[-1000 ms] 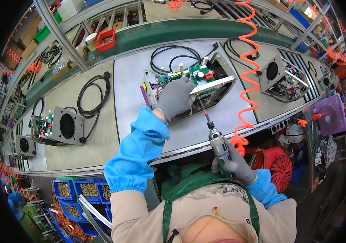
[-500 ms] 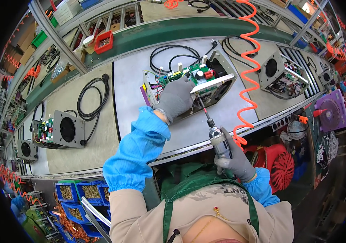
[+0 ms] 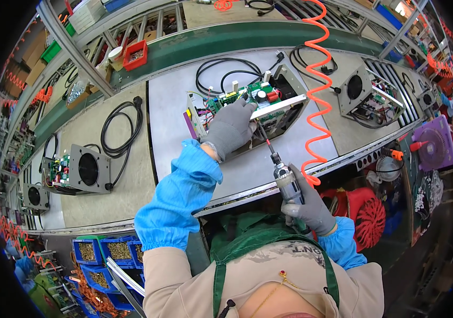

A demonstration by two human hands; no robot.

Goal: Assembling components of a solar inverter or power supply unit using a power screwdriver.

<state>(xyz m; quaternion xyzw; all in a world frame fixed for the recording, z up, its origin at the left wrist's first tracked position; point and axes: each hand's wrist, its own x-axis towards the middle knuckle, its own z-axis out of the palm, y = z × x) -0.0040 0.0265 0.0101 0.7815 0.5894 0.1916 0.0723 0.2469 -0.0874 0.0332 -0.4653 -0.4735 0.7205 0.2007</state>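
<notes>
In front of me on a white board lies a machine chassis (image 3: 296,112) with an exposed green circuit board (image 3: 270,95), a black fan at its right end and a pale metal rail (image 3: 278,107) along its near side. My left hand (image 3: 231,127), in a grey glove, is closed on the near side of the chassis, fingertips at the board and rail; the thumb side is partly hidden. My gloved right hand (image 3: 311,212) is wrapped round a power screwdriver (image 3: 287,183). Its long bit points up into the chassis just below the rail; the tip's contact is too small to tell.
An orange coiled air hose (image 3: 315,100) hangs right of the chassis. Similar fan units stand on the line at left (image 3: 87,168) and right (image 3: 355,89), with black power cords (image 3: 122,155) beside them. Blue bins of screws (image 3: 118,250) sit below left; a red fan (image 3: 369,218) stands below right.
The hose has swung slightly left. My hands, the screwdriver and the chassis stay almost where they were.
</notes>
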